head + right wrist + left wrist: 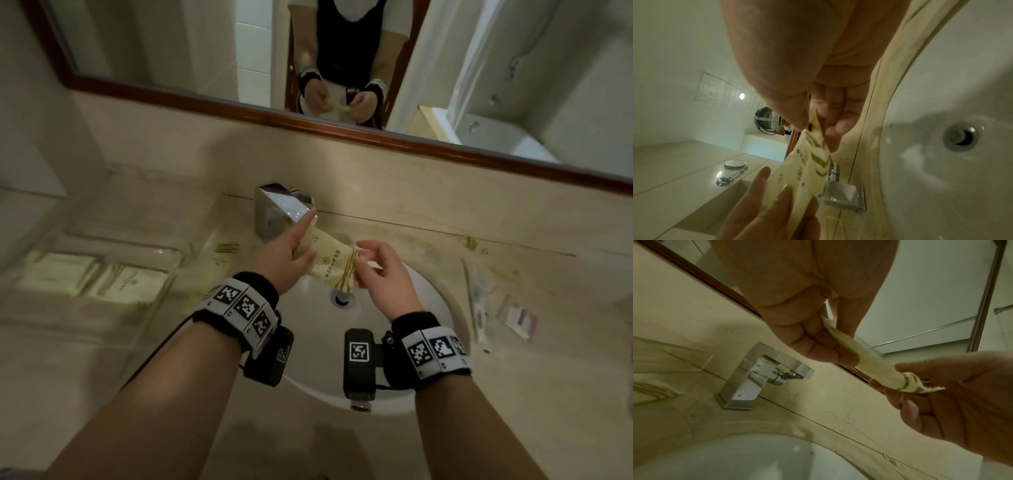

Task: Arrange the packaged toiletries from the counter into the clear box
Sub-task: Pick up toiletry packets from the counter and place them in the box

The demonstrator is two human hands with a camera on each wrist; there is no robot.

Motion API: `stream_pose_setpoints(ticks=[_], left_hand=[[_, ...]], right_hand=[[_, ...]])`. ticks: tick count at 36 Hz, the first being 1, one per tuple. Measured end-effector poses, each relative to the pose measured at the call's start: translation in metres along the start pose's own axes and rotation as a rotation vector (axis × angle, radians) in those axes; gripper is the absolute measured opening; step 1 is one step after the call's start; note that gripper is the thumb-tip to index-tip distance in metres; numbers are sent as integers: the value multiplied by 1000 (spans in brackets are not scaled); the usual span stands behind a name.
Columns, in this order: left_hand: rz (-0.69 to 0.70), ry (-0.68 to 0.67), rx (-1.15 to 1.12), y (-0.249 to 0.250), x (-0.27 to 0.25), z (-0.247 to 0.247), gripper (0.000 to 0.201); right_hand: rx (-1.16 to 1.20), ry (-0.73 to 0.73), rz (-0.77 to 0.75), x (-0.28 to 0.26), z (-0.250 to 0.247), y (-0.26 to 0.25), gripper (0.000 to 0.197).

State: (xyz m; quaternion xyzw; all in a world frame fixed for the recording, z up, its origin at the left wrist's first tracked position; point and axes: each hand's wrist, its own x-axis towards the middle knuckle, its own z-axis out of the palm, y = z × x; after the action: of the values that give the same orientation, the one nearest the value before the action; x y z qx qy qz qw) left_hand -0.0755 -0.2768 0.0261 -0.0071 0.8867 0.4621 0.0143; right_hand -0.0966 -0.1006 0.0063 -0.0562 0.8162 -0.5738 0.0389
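Both hands pinch one packet over the sink (mid-transfer); next, carry it left into the box.

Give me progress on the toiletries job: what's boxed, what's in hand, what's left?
Done: two cream packets already lie side by side in the clear box left of the sink. In hand: a third packet is held over the sink, the left hand gripping one end and the right hand pinching the other. Left: a few slim wrapped items on the counter to the right; their exact count is blurred.
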Motion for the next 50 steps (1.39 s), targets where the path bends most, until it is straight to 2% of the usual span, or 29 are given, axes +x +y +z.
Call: stream_pose_setpoints(ticks=[4,9,12,17,20,25,31,33,37,40,43,46,50], left_hand=[[-36,-18,-104,-13,-2,-15,60],[-88,-30,-266,-23,-3,-32,59],[-95,-28,-254,-29,-2,-42,62],[-109,-32,-238,-43,-3,-56,48],[-103,-20,-217,-51,-5,-66,51],[-76,-23,-178,-70,-13,-90,58],[-61,-40,-176,-106,-32,-128,47],[-87,-22,-158,-118,-37,-141,43],[-141,32,-3,-145,-49,-181,40],[-184,4,172,-160,-55,-208,42],[-209,-47,380,-173,-55,-227,49],[-223,-128,591,-188,-51,-234,61],[-188,-211,910,-204,-45,-230,89]], right_hand=[[94,-18,88,2,19,-7,27],[91,23,115,3,41,-12,36],[89,58,133,3,53,-14,38],[132,101,147,0,70,-19,35],[168,111,141,-3,81,-21,32],[205,110,152,-5,106,-23,26],[174,73,135,-6,152,-32,16],[121,66,115,-4,168,-35,22],[-13,-50,55,0,208,-46,23],[-82,-149,60,4,234,-56,13],[-152,-212,69,9,259,-62,11],[-196,-242,76,13,280,-67,7],[-270,-269,87,19,299,-66,6]])
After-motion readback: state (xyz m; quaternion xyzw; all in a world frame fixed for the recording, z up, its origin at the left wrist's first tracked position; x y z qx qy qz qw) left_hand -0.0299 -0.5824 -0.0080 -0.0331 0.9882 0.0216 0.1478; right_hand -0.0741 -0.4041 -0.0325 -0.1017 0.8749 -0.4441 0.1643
